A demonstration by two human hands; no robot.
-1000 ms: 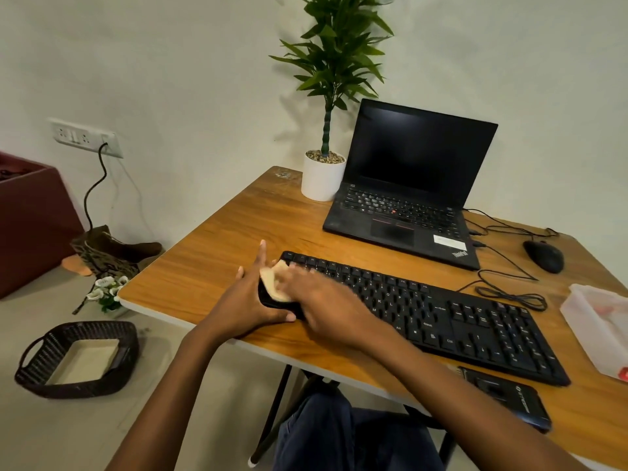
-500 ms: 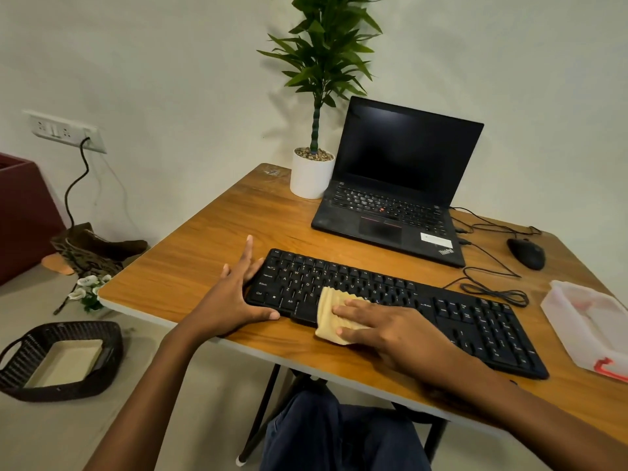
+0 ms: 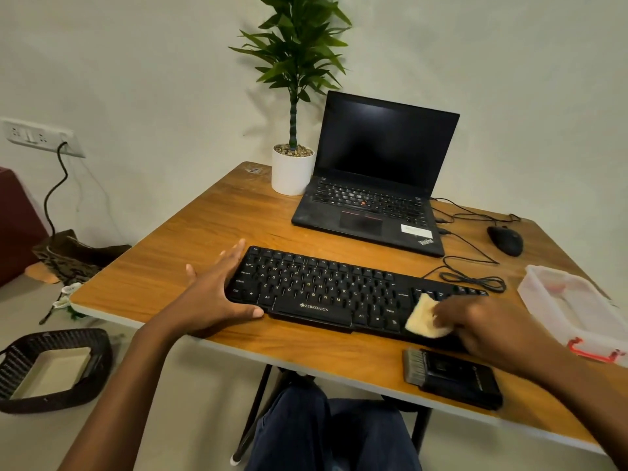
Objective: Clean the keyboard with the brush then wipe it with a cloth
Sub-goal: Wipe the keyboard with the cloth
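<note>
A black keyboard [image 3: 326, 294] lies across the wooden table [image 3: 190, 239]. My left hand [image 3: 217, 294] rests against its left end, fingers straight, thumb along the front edge. My right hand [image 3: 489, 328] presses a folded pale yellow cloth [image 3: 424, 317] onto the right part of the keyboard, fingers curled over the cloth. The hand is blurred and hides the keyboard's right end. A black brush [image 3: 448, 375] with grey bristles lies on the table in front of the keyboard, near the table's front edge.
An open black laptop [image 3: 373, 185] and a potted plant [image 3: 292, 164] stand at the back. A mouse [image 3: 505, 240] and coiled cable [image 3: 472, 277] lie behind the keyboard on the right. A clear plastic box [image 3: 574, 307] sits at far right. A wicker basket [image 3: 51, 368] is on the floor.
My right hand has slid the cloth along the keyboard from its left end to its right part. My left hand stays at the left end.
</note>
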